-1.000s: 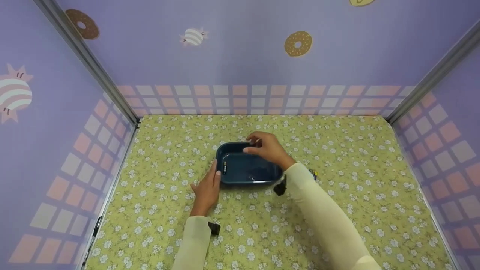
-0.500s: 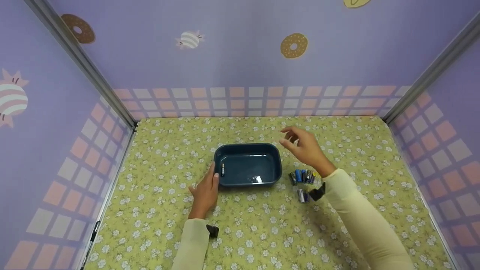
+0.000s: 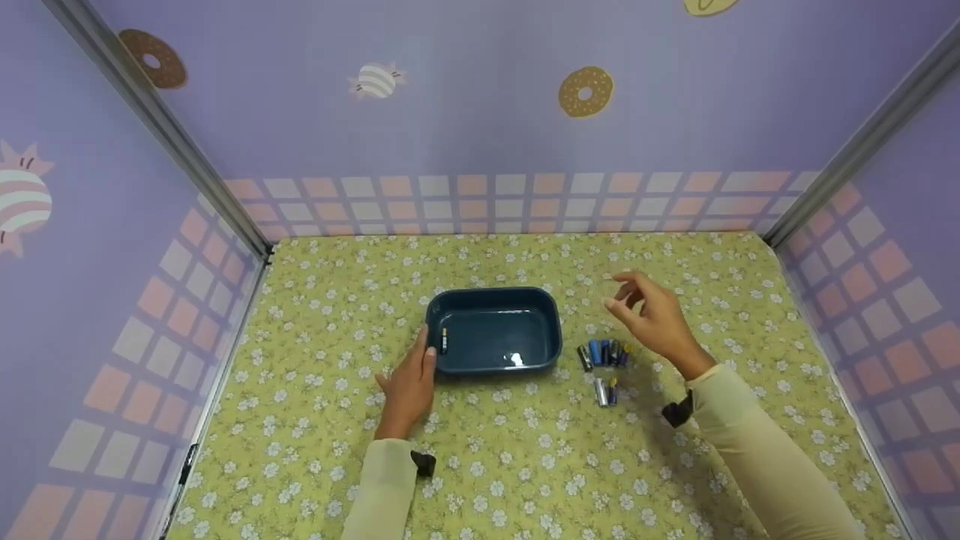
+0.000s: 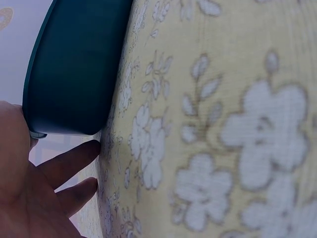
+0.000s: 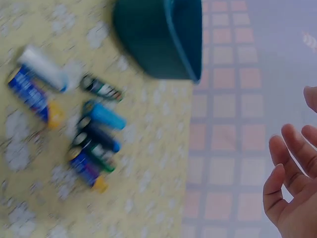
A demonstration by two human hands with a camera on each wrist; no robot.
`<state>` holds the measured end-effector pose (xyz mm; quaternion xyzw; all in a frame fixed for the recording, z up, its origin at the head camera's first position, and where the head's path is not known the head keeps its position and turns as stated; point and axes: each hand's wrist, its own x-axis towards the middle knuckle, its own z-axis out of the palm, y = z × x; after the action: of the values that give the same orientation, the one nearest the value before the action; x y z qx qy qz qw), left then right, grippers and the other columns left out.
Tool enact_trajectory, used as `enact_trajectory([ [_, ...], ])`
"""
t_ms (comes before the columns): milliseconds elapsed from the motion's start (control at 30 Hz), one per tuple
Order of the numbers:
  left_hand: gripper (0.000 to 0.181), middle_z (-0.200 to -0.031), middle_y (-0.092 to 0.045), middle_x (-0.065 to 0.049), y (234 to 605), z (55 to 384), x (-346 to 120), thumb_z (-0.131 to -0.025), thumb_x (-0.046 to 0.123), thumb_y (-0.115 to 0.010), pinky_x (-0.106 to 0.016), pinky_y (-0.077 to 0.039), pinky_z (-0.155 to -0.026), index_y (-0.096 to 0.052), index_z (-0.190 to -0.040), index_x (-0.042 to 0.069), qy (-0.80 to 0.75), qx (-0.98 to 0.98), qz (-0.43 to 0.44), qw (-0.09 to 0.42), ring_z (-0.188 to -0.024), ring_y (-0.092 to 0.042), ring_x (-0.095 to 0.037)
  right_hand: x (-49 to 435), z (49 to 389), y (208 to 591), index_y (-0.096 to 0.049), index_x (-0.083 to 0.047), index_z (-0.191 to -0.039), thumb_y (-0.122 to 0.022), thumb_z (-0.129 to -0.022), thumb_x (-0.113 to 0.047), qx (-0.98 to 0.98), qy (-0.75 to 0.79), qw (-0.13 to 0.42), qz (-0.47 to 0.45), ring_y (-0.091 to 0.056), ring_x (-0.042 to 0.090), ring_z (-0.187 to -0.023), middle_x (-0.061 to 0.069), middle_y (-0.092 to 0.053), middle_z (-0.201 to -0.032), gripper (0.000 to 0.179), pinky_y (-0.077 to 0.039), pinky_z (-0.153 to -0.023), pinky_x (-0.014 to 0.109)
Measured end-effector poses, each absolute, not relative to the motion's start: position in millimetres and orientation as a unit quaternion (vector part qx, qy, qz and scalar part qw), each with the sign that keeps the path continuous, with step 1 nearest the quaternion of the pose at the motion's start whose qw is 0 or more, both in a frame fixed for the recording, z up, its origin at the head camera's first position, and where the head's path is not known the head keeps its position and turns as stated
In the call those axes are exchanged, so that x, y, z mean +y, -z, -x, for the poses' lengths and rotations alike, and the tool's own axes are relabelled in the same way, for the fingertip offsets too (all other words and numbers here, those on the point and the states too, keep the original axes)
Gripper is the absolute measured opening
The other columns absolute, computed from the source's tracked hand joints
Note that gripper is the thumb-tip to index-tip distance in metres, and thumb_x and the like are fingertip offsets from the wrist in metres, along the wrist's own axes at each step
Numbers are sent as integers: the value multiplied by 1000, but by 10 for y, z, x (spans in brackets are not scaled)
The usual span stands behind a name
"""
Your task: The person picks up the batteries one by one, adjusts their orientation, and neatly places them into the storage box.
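My left hand [image 3: 409,381] rests against the left wall of a dark teal rectangular tub [image 3: 551,319], its fingers fairly straight along the rim. Close up in the left wrist view, that hand's fingertips meet the cloth beside the tub [image 4: 74,69]. One small battery [image 3: 444,340] lies inside the tub by its left wall. Raised to the right, my right hand [image 3: 654,319] holds nothing, fingers loosely bent. Below and left of it, several batteries [image 3: 606,354] lie side by side. A silver battery [image 3: 601,392] and a blue-and-yellow battery [image 3: 613,391] lie nearer the front.
A yellow-green flowered cloth [image 3: 480,450] covers the surface. Purple printed walls [image 3: 480,112] enclose it at the back and both sides, with grey metal posts [image 3: 862,142] at the corners.
My right hand has swung from over the tub out to the right, uncovering the batteries there. The left hand stays at the tub's left wall.
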<state>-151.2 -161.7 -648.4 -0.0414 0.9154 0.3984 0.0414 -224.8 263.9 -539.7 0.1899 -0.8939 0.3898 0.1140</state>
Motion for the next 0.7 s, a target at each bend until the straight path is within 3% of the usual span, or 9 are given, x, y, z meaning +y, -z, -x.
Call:
enact_trajectory([
  [233, 62, -166, -34, 0, 6487, 1505, -1604, -106, 67, -19, -82, 13, -111, -7, -163, 48, -398, 915, 48, 48, -151, -36, -39, 2872, 2200, 5609, -59, -11, -138, -74, -96, -29, -904, -380, 117, -156, -65, 24, -89, 10, -67, -104, 48, -52, -73, 46],
  [533, 59, -165, -35, 1, 6489, 1514, -1604, -105, 68, -18, -80, 14, -112, -4, -160, 53, -397, 915, 49, 48, -151, -37, -37, 3047, 2128, 5874, -55, -9, -141, -76, -94, -32, -907, -393, 87, -122, -64, 32, -93, 16, -65, -108, 56, -52, -80, 55],
  [700, 61, -166, -35, 0, 6472, 1508, -1601, -105, 68, -19, -81, 14, -111, -6, -162, 50, -398, 915, 49, 46, -150, -37, -38, 3097, 2062, 6002, -54, -11, -142, -77, -94, -31, -912, -392, 62, -104, -63, 31, -97, 17, -66, -111, 57, -52, -80, 51],
])
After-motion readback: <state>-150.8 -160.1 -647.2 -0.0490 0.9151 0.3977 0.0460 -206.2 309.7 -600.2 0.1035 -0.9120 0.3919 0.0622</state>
